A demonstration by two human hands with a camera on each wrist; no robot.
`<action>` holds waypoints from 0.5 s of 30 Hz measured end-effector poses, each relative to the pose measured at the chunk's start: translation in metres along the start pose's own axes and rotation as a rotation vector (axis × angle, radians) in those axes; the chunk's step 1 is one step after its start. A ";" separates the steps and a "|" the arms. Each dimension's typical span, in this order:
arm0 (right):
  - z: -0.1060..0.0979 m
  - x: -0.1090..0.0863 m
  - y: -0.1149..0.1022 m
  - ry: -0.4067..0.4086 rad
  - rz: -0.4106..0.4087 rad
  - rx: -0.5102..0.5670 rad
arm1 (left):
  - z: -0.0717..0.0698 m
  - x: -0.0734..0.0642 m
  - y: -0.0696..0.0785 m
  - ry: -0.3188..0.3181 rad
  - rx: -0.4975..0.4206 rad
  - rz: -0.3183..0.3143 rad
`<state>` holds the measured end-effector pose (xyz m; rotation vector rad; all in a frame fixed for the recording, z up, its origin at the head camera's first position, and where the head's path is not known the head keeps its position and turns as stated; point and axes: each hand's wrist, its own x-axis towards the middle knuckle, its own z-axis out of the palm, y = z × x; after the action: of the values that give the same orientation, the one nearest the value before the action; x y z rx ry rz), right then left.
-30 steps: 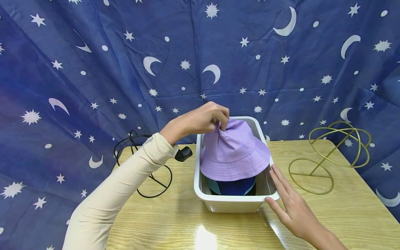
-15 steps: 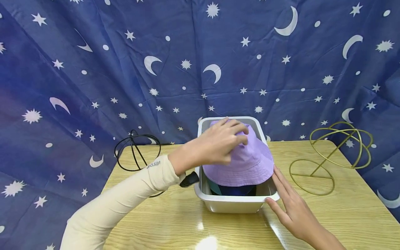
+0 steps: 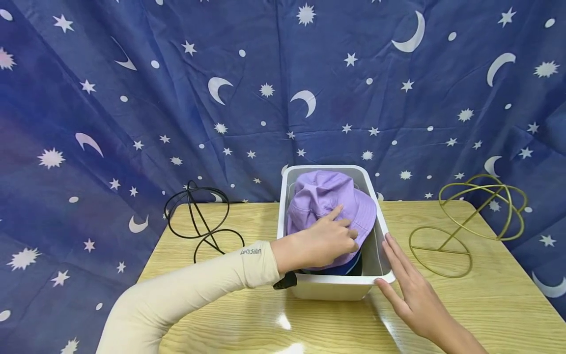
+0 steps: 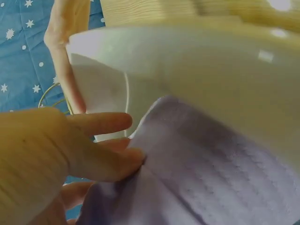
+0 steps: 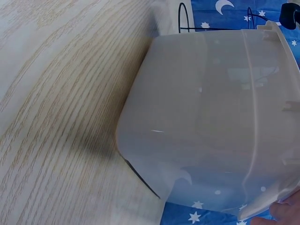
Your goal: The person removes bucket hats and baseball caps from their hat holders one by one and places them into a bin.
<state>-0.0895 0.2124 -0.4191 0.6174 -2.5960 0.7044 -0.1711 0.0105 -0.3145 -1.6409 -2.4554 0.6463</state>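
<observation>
A purple bucket hat (image 3: 320, 189) lies crumpled and tilted in a white plastic bin (image 3: 331, 291), over a dark blue item (image 3: 344, 269) that is mostly hidden. My left hand (image 3: 323, 242) reaches over the bin's near left rim and touches the front of the hat, index finger extended. In the left wrist view, the thumb and fingers lie against the purple fabric (image 4: 187, 159), beside the bin's inner wall. My right hand (image 3: 415, 295) rests on the bin's near right corner, fingers straight along the rim; part of it shows in the right wrist view.
A black wire stand (image 3: 194, 216) stands left of the bin, its base partly behind my left sleeve (image 3: 190, 295). To the right is a gold wire stand (image 3: 460, 226). A blue star-and-moon curtain (image 3: 247, 59) hangs behind the wooden table (image 3: 230, 324).
My left hand has let go of the hat's crown and moved down and right to its front. The hat has sunk and tilted in the bin. My right hand stays on the rim.
</observation>
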 end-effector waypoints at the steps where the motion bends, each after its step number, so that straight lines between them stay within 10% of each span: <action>1: 0.000 0.000 0.000 0.001 0.003 -0.001 | 0.002 0.000 -0.001 -0.011 -0.021 0.004; 8: 0.000 0.001 0.000 -0.003 -0.007 0.001 | 0.007 -0.005 0.001 -0.049 -0.103 0.039; 15: -0.003 0.000 -0.001 -0.010 0.001 0.023 | 0.013 -0.015 0.006 0.162 -0.181 0.063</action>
<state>-0.0880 0.2130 -0.4159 0.6286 -2.6011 0.7348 -0.1643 -0.0051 -0.3268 -1.7628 -2.4147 0.2914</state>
